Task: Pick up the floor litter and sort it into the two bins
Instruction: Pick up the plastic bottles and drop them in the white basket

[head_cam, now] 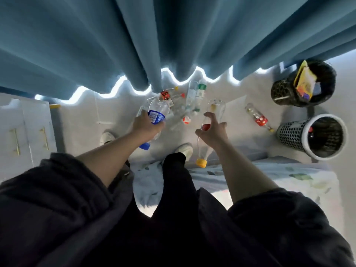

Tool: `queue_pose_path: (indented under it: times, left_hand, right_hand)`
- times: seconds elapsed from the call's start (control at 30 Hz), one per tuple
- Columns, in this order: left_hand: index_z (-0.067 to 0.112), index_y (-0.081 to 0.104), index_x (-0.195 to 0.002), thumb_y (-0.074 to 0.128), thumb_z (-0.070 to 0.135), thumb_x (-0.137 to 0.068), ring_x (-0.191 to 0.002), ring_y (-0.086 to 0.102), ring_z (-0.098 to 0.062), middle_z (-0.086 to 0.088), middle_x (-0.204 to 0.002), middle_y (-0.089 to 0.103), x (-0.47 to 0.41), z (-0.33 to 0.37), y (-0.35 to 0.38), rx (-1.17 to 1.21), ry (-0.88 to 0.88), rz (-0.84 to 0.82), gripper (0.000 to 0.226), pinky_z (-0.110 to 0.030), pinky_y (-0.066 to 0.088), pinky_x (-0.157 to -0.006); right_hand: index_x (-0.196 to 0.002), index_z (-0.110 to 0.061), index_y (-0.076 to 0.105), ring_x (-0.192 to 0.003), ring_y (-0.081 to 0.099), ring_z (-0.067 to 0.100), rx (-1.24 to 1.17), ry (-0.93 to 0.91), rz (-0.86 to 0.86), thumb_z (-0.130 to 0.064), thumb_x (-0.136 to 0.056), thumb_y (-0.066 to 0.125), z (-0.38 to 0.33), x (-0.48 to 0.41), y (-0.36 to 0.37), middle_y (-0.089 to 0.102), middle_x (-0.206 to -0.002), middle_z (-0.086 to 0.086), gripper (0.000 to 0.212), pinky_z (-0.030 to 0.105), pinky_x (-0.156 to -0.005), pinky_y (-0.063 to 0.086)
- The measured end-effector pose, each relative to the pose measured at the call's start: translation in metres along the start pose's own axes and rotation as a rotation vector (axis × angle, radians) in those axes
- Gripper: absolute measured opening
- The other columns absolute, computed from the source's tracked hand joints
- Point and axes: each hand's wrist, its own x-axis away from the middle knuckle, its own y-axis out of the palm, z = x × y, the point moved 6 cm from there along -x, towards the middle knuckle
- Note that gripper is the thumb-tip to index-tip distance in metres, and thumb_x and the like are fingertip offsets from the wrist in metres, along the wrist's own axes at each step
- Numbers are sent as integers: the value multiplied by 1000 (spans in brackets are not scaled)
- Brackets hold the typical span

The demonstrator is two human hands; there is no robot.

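Our left hand (pixel 146 126) clamped fingers round the blue-capped bottle (pixel 156 116); our right hand (pixel 212 131) splayed fingers over the yellow-capped bottle (pixel 202 151); grip unclear.

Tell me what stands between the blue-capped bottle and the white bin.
The right hand and the orange-capped bottle beneath it cross the path from the blue-capped bottle to the white bin.

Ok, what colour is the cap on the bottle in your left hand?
Blue. The cap of the bottle shows in the head view, below the left hand.
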Motion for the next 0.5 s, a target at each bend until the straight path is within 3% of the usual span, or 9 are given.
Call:
queue_pose_path:
  times: [0.1, 0.2, 0.4, 0.5]
  left_hand:
    - [8, 46, -124, 66, 46, -81, -85, 51, -23, -11, -112, 59, 18, 63, 31, 35, 61, 7, 61, -28, 37, -67]
    - [11, 47, -122, 67, 50, -78, -80, 51, -19, -4, -103, 57, 23, 123, 52, 40, 151, -3, 61, -23, 33, -54]
    - [20, 42, -102, 63, 56, -77, -60, 40, -1, 11, -76, 43, 26, 209, 87, -8, 203, -9, 49, -20, 26, -46]
    - [17, 45, -107, 62, 55, -78, -64, 47, -12, 5, -83, 50, 23, 244, 105, -13, 214, -30, 51, -22, 30, -51]
  right_hand:
    - [-131, -40, 38, -74, 53, 26, -8, 17, 49, -30, -76, 72, 44, 9, -57, 32, -112, 7, 65, 37, -79, 52]
    - [-131, -40, 38, -72, 51, 22, -53, 38, 110, -29, -76, 72, 77, 11, -105, 32, -111, 6, 65, 32, -77, 47]
    - [-131, -43, 37, -75, 55, 23, -159, 113, 200, -29, -74, 68, 123, 15, -167, 30, -108, 5, 66, 31, -76, 43]
    - [-131, -42, 38, -74, 53, 19, -207, 141, 226, -28, -74, 67, 142, 12, -192, 32, -110, 7, 66, 30, -77, 43]
